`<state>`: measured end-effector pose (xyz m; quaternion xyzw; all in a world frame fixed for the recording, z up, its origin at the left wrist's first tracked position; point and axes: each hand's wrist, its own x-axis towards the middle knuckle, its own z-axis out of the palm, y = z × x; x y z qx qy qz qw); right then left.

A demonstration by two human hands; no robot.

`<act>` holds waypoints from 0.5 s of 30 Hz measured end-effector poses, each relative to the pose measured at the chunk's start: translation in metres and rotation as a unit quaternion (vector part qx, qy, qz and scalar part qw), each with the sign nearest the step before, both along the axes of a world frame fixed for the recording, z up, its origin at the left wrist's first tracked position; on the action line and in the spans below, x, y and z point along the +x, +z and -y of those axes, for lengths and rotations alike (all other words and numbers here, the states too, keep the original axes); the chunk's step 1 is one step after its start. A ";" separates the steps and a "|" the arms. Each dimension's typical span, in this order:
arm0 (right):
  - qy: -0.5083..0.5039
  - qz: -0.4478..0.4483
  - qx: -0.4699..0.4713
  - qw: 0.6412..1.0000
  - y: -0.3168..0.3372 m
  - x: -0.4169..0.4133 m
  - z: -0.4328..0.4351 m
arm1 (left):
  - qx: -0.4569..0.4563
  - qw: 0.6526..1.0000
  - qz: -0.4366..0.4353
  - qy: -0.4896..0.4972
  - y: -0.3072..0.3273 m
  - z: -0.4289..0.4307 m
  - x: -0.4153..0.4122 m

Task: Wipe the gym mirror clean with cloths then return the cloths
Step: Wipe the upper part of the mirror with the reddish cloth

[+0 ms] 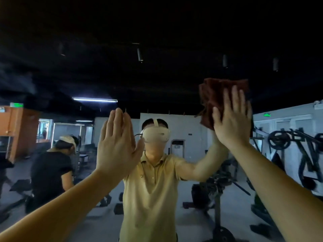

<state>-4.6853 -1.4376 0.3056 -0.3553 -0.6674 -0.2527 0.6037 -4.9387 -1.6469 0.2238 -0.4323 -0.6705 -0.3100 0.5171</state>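
Presently the right hand (232, 119) is spread flat, fingers apart, pressing a brown cloth (218, 96) against the mirror (157, 75). It pins the cloth by palm pressure and is not closed around it. The cloth is bunched and folded, showing above and to the left of the fingers, high on the glass and above head height in the reflection.

The left hand (117, 142) is also open and flat, fingers together, laid on the mirror at a lower level. No cloth is visible under it; whether a thin one lies behind the palm cannot be told. The two hands are well apart.

Beyond the hands, the mirror reflects the person in a tan shirt, a second person (52, 168) in black bending at the left, and weight machines (288, 151) at the right. The room is dim.

Assessment: wiping is in progress on the upper right section. The poor light does not let streaks or cleaned areas be distinguished, so the share of glass finished cannot be judged. Remaining, at the least, is returning the cloth; its storage place is not in view.
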 end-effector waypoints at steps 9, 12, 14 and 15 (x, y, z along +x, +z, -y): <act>0.067 -0.008 0.019 0.998 -0.070 -0.147 0.100 | 0.026 0.992 -0.005 -0.124 -0.001 0.060 -0.028; 0.150 0.079 0.048 0.984 -0.099 -0.202 0.146 | 0.129 0.981 0.026 -0.141 -0.028 0.095 -0.046; 0.231 0.154 0.064 0.958 -0.120 -0.224 0.173 | 0.133 0.977 0.004 -0.168 -0.048 0.108 -0.051; 0.274 0.186 0.066 0.941 -0.129 -0.228 0.180 | 0.117 0.973 -0.013 -0.201 -0.057 0.110 -0.050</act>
